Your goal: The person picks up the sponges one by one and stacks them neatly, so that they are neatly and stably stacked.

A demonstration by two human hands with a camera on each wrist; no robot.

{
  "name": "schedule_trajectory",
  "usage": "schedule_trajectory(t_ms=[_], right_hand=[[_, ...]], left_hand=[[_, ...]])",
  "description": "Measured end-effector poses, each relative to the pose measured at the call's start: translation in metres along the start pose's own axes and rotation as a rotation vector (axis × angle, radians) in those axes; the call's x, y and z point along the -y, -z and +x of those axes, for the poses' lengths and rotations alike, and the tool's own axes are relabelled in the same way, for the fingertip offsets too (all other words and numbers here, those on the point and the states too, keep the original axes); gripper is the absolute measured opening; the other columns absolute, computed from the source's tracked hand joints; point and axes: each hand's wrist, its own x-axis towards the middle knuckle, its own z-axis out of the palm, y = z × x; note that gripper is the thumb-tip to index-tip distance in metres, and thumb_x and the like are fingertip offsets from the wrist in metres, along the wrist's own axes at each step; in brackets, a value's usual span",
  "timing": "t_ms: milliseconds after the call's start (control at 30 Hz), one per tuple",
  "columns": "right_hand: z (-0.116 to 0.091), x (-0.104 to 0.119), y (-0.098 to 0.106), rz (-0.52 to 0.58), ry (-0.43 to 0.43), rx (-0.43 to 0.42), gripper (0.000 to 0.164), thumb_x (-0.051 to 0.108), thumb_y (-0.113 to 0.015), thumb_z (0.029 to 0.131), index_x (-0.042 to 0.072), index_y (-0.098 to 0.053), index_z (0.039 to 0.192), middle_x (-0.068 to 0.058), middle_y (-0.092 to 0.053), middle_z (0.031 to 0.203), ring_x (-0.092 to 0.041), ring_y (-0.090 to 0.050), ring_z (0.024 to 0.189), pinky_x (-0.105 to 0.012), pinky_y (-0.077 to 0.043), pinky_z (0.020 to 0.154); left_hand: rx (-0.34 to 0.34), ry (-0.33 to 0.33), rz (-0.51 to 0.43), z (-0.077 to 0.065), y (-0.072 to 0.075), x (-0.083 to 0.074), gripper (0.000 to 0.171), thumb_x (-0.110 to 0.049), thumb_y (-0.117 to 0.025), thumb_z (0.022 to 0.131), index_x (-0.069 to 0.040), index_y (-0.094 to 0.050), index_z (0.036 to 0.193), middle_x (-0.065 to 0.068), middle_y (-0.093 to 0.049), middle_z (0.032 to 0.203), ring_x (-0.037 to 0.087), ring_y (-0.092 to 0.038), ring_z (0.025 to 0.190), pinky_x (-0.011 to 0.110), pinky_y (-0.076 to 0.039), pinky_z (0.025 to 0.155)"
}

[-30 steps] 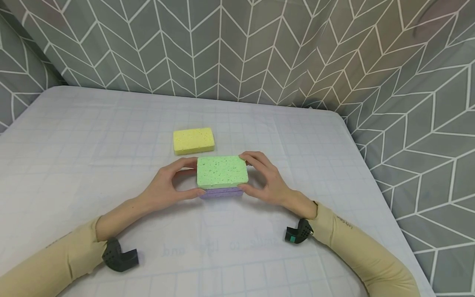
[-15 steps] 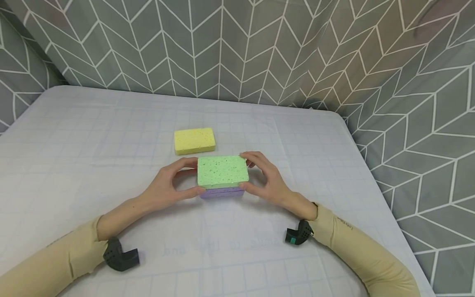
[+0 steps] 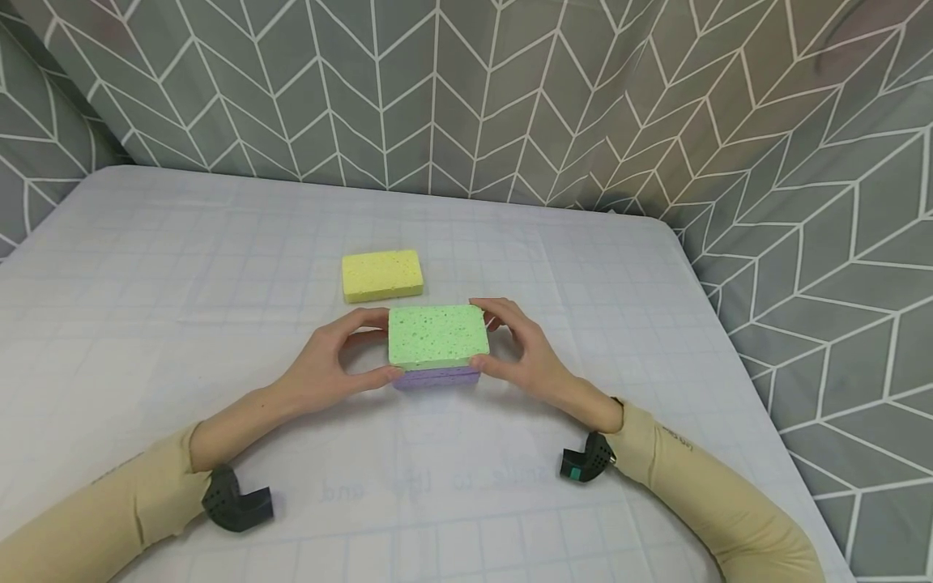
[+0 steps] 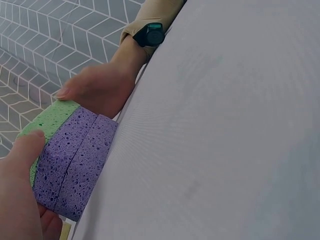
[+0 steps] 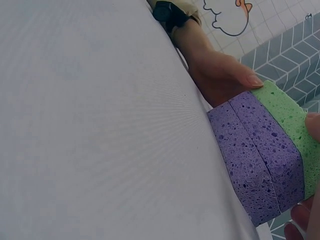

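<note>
A green sponge (image 3: 437, 336) lies flat on top of two stacked purple sponges (image 4: 75, 160), which rest on the table. My left hand (image 3: 321, 364) holds the green sponge by its left end, thumb at the near corner and fingers toward the back. At the opposite end my right hand (image 3: 535, 356) grips it the same way, its thumb on the near right corner. From the right wrist, the seam between the purple sponges (image 5: 260, 155) shows, with the green sponge (image 5: 287, 117) over them. Most fingertips behind the stack are hidden in the head view.
A yellow sponge (image 3: 382, 276) lies on the table just behind the stack, a little to the left. White cloth with faint grid lines covers the table (image 3: 219, 235). A grey patterned curtain (image 3: 437, 97) hangs along the back and right edges.
Almost nothing differs. Both hands stay at the ends of the green sponge, and the right thumb has shifted very slightly at its corner.
</note>
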Motion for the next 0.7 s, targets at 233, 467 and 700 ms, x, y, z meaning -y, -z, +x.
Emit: schedule_trajectory(t_ms=[233,467,700], right_hand=[[0.0000,0.0009,-0.0003,0.013,0.001,0.000,0.078,0.049,-0.073,0.088,-0.006,-0.049,0.139,-0.012,-0.058,0.124,-0.019,-0.048,0.107,-0.042,-0.046,0.093],[0.0010,0.0012,-0.0004,0.016,0.012,-0.003,0.078,0.048,-0.073,0.088,-0.007,-0.049,0.138,-0.013,-0.058,0.123,-0.020,-0.048,0.107,-0.042,-0.046,0.091],[0.0013,0.0003,-0.0011,0.005,0.014,-0.008,0.081,0.054,-0.071,0.088,-0.006,-0.050,0.139,-0.013,-0.058,0.123,-0.020,-0.048,0.107,-0.041,-0.046,0.090]], left_hand=[[-0.014,-0.015,0.015,-0.0004,0.0001,-0.0007,0.068,-0.013,-0.087,0.077,-0.017,-0.055,0.137,-0.003,-0.060,0.132,0.008,-0.058,0.123,0.032,-0.047,0.109],[-0.042,-0.058,-0.006,-0.0009,0.0000,0.0006,0.069,-0.008,-0.087,0.076,-0.017,-0.056,0.137,-0.002,-0.061,0.131,0.009,-0.056,0.124,0.034,-0.047,0.109],[-0.087,-0.130,-0.047,-0.0013,0.0004,0.0018,0.069,0.004,-0.085,0.074,-0.010,-0.057,0.136,0.004,-0.061,0.132,0.013,-0.058,0.123,0.037,-0.048,0.108]])
